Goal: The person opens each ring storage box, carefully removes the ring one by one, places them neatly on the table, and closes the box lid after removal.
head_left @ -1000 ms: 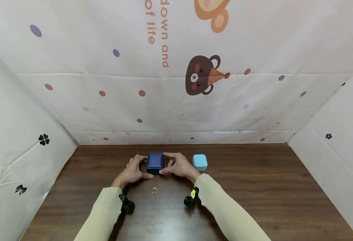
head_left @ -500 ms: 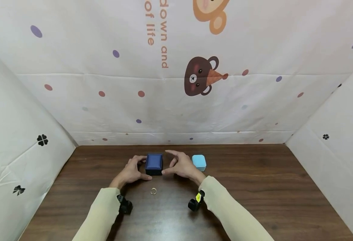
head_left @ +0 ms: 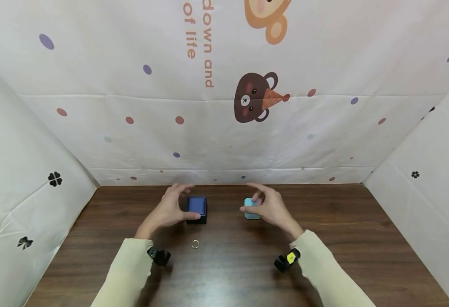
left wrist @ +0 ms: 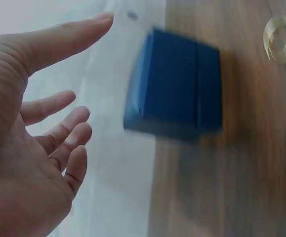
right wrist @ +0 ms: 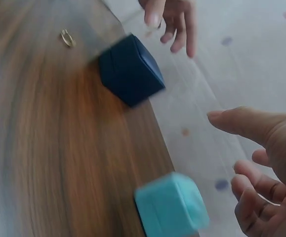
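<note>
A dark blue ring box (head_left: pixel 197 205), lid closed, stands on the brown wooden table. My left hand (head_left: pixel 170 207) is raised beside and partly over it, thumb overlapping the box's front in the head view. In the left wrist view a gap shows between the thumb (left wrist: pixel 66 42) and the blue box (left wrist: pixel 175 84). My right hand (head_left: pixel 272 207) hovers at a light blue box (head_left: pixel 252 215), fingers spread and holding nothing. The right wrist view shows the light blue box (right wrist: pixel 167 205) apart from those fingers. A gold ring (head_left: pixel 195 244) lies in front of the blue box.
The wooden table (head_left: pixel 343 238) meets a white printed cloth backdrop (head_left: pixel 209 140) just behind the boxes. More cloth hangs along the left and right sides. A black wrist camera (head_left: pixel 159 256) is strapped to the left wrist, another camera (head_left: pixel 283 262) to the right.
My right hand has left the blue box and moved right to the light blue box. My left hand has lifted from the blue box's side. Boxes and ring stay in place.
</note>
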Available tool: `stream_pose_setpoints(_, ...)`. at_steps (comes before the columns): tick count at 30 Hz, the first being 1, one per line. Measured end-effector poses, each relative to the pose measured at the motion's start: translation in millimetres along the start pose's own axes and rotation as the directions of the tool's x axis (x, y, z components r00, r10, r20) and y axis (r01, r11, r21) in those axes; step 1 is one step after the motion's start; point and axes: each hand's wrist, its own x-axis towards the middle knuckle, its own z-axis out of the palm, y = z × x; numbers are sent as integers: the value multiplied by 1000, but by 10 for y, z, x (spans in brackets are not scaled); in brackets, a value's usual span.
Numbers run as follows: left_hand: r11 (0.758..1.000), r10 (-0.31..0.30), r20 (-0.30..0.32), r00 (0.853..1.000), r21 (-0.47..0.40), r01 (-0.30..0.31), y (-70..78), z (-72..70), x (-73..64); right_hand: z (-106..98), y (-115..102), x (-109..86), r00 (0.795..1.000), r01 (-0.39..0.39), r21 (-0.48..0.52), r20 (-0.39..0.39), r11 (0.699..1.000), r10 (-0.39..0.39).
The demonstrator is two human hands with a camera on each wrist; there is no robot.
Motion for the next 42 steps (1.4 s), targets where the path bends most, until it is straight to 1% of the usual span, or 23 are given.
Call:
stream_pose_setpoints(2,999,35,-7,999,-8,-35,118,53,46,-97,63,-44,1000,-12,-21,-22,1000,11)
stream_pose_setpoints(4,998,55,-4,998,-21,-55,232,125,93,-179,133,-86,999,-16,-40,-34,999,15)
stream_pose_setpoints(6,997,68,6,998,-30,-68,334,211,136,-249,202,-125,999,-23,-66,-45,998,20)
stream_pose_setpoints(8,997,59,29,998,-45,-58,433,305,182,-307,270,-156,999,-26,-94,-40,995,23)
stream_pose_setpoints(11,998,47,54,997,-55,-44,543,463,262,-365,359,-180,999,-47,-113,-3,992,47)
stream_pose_setpoints(15,998,28,89,996,-56,-23,629,676,367,-366,468,-181,991,-80,-97,102,992,90)
stream_pose_setpoints(18,998,27,110,994,-58,-20,656,826,442,-315,551,-161,979,-96,-85,174,992,109)
stream_pose_setpoints(21,998,22,122,992,-66,-14,671,968,503,-247,622,-127,966,-112,-94,223,989,130)
stream_pose_setpoints(25,998,-4,138,990,-61,12,648,1149,558,-165,668,-66,955,-142,-99,246,985,163)
stream_pose_setpoints(29,996,-34,147,989,-74,45,589,1287,587,-127,678,-10,956,-152,-91,238,984,170)
stream_pose_setpoints(33,990,-47,145,988,-127,65,543,1368,587,-116,687,15,958,-140,-75,241,987,154)
stream_pose_setpoints(37,980,-69,141,988,-174,93,538,1395,580,-98,697,17,959,-147,-55,237,988,156)
stream_pose_setpoints(42,980,-75,132,988,-172,97,549,1409,596,-70,700,8,962,-161,-67,211,985,172)
